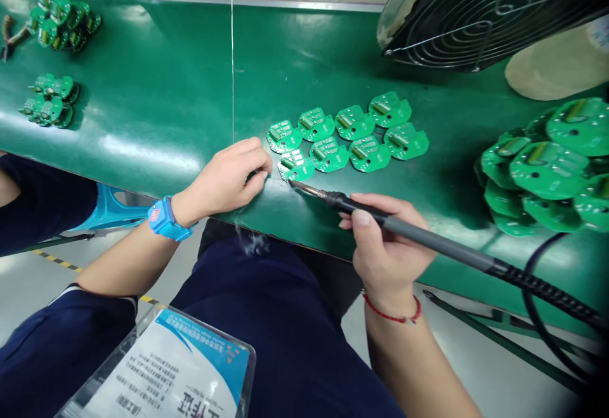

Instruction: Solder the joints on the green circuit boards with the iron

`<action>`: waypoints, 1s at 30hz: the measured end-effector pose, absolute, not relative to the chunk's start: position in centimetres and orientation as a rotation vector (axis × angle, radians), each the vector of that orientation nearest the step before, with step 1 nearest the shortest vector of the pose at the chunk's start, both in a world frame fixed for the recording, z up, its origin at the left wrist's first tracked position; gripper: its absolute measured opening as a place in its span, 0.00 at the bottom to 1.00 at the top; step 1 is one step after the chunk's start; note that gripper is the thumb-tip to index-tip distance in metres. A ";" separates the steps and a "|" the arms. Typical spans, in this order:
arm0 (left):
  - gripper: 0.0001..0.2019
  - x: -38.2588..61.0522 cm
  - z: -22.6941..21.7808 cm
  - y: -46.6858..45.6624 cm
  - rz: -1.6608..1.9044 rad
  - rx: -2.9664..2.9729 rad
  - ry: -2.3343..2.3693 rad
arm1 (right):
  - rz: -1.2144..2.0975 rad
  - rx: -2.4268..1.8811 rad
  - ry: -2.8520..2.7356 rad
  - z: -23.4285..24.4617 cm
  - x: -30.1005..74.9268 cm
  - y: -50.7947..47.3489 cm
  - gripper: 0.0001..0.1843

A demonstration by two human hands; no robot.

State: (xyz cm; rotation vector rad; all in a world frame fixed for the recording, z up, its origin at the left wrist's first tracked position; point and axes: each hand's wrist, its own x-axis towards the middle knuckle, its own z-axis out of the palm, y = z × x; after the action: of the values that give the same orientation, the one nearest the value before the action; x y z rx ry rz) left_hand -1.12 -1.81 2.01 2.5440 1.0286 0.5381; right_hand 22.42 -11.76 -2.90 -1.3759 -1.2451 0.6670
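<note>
In my right hand [387, 240] is a soldering iron [428, 234], gripped like a pen. Its tip meets the lower left edge of the nearest green circuit board [297, 165]. My left hand [231, 174] is closed, thumb against fingers, just left of that board. A thin strand of solder wire [233, 56] comes down from above into this hand, and a short end shows between the fingertips and the iron tip. The nearest board belongs to two rows of similar circuit boards [364, 151] lying flat on the green bench [157, 88].
Stacked circuit boards [547, 170] stand at the right, with more piles [61, 18] at the far left. A fan with a wire guard [476, 18] occupies the upper right. The iron's cable [533, 304] loops off the right edge. Faint smoke [254, 243] drifts near my lap.
</note>
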 end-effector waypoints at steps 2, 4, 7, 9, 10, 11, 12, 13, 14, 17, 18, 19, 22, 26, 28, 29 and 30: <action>0.07 -1.1 1.9 -1.7 0.538 2.569 1.024 | 0.666 -1.380 -1.263 -2.8 22.4 -11.7 0.09; 0.07 -1.1 1.7 -1.7 0.524 2.592 1.016 | 0.661 -1.382 -1.274 -2.8 22.4 -11.8 0.09; 0.07 -0.9 1.6 -1.7 0.495 2.632 0.993 | 0.654 -1.388 -1.282 -2.8 22.4 -11.8 0.09; 0.08 -0.7 1.7 -1.6 0.497 2.653 0.980 | 0.655 -1.390 -1.281 -2.9 22.4 -11.8 0.09; 0.08 -0.7 1.7 -1.6 0.502 2.660 0.980 | 0.656 -1.390 -1.279 -2.9 22.5 -11.9 0.09; 0.08 -0.7 1.8 -1.6 0.509 2.665 0.985 | 0.658 -1.388 -1.274 -2.9 22.4 -11.9 0.09; 0.08 -0.7 1.8 -1.6 0.515 2.668 0.993 | 0.660 -1.387 -1.269 -2.9 22.4 -11.9 0.09; 0.08 -0.8 1.9 -1.5 0.516 2.671 0.999 | 0.660 -1.385 -1.263 -3.0 22.4 -11.9 0.09; 0.08 -0.8 2.0 -1.5 0.515 2.673 1.004 | 0.659 -1.384 -1.257 -2.9 22.4 -11.9 0.09; 0.08 -0.9 2.0 -1.5 0.505 2.681 0.996 | 0.659 -1.383 -1.257 -2.9 22.4 -11.9 0.09; 0.08 -0.9 1.9 -1.5 0.503 2.685 0.992 | 0.662 -1.382 -1.263 -2.8 22.4 -11.9 0.09; 0.08 -0.8 1.9 -1.6 0.504 2.690 0.995 | 0.667 -1.382 -1.271 -2.8 22.4 -11.9 0.09; 0.09 -0.4 1.6 -1.6 0.493 2.719 1.003 | 0.674 -1.384 -1.285 -2.7 22.4 -11.9 0.09; 0.10 0.0 1.4 -1.6 0.449 2.776 0.984 | 0.666 -1.397 -1.280 -2.7 22.4 -12.0 0.09; 0.11 0.1 1.4 -1.6 0.429 2.795 0.970 | 0.664 -1.400 -1.277 -2.8 22.4 -12.0 0.09; 0.11 0.1 1.4 -1.6 0.426 2.801 0.970 | 0.662 -1.401 -1.277 -2.8 22.4 -12.1 0.09; 0.11 0.1 1.4 -1.6 0.430 2.803 0.975 | 0.661 -1.403 -1.276 -2.9 22.4 -12.1 0.09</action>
State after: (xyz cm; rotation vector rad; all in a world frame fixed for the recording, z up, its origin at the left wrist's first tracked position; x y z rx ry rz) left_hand 0.13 -1.63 1.41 2.8031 0.9753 0.4299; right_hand 22.42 -12.06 -2.87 -1.4027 -1.2757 0.6605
